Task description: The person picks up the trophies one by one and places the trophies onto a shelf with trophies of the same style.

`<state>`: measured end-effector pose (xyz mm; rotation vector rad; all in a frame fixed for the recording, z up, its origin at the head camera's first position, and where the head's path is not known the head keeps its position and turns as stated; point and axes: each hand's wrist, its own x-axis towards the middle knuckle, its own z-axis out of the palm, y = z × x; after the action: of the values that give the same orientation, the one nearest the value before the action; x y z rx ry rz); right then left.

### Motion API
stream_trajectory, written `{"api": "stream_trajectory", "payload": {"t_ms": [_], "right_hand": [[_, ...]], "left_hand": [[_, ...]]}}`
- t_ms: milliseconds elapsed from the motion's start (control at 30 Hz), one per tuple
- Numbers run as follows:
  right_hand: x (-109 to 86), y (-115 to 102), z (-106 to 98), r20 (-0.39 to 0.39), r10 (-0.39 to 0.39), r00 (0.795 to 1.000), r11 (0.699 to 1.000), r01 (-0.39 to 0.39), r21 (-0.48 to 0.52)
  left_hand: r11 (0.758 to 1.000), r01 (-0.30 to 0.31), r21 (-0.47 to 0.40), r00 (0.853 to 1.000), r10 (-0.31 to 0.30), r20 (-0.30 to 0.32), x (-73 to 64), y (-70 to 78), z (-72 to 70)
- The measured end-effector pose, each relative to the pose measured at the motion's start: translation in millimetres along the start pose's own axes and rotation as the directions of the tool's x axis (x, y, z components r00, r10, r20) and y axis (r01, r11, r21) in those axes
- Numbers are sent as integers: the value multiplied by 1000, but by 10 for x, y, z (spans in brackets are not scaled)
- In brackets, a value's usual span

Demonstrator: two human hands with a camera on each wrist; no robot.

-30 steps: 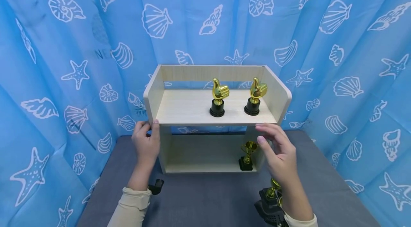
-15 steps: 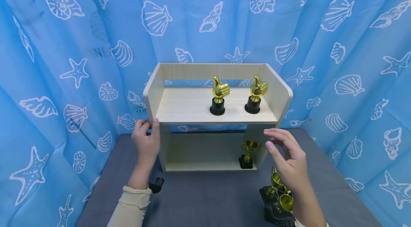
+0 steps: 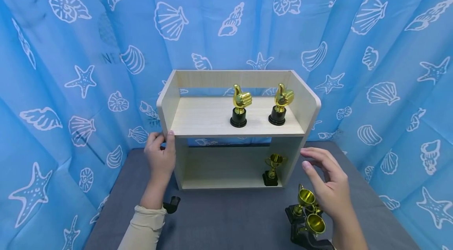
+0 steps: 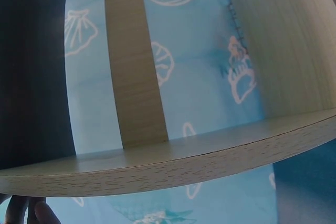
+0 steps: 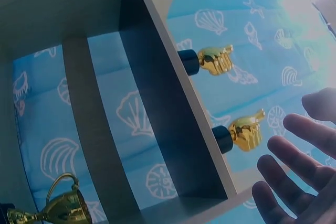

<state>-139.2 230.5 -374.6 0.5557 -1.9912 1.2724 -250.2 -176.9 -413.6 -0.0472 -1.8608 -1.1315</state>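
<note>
1. The left hand (image 3: pixel 160 157) grips the left side panel of the shelf (image 3: pixel 201 118), thumb at its front edge. A tug there could twist the shelf and rock the two thumbs-up trophies, one near the middle of its upper board (image 3: pixel 242 100) and one toward its right end (image 3: pixel 284 98), both on narrow round bases.
2. The right hand (image 3: pixel 329 183) is relaxed and holds nothing, just off the shelf's right side. I'd worry about the golden cups (image 3: pixel 315 223) clustered on the counter (image 3: pixel 226 218), in front of the shelf and to its right: they're packed so tightly that lifting one might knock its neighbour over.
3. Inside the shelf's lower compartment, a lone cup (image 3: pixel 275 161) stands near the right panel, close to the front. Anything brought in carelessly from that side could clip its handle.
4. From here I can't count the clustered cups; a rear one is mostly hidden by those in front, and a dark wrist-worn device (image 3: pixel 313 243) crowds their bases.
5. In the left wrist view only a few fingertips show below the shelf's edge, so how firmly they hold is unclear.
6. In the right wrist view, glare washes out the curtain (image 5: pixel 210 22) beyond the shelf, and the lone cup is cut off at the corner.
</note>
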Motion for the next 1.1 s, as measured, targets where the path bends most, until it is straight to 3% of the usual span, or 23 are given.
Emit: {"api": "stream_trajectory", "payload": {"t_ms": [367,600,767,1100], "right_hand": [[-103,42,-136,-13,20,1000,999,-21,-44],[-189,80,-239,-7,99,995,990,-99,-96],[-235,103,-297,-26,77,997,990,-80,-120],[-346,200,-358,-41,169,985,966,-174,-193]], "left_hand": [[1000,23,-5,1000,-23,11,-3,-2,-7],[1000,22,1,1000,-22,16,0,-9,-4],[1000,20,-1,1000,-20,19,0,3,-6],[1000,30,7,999,-30,22,-5,23,-11]]}}
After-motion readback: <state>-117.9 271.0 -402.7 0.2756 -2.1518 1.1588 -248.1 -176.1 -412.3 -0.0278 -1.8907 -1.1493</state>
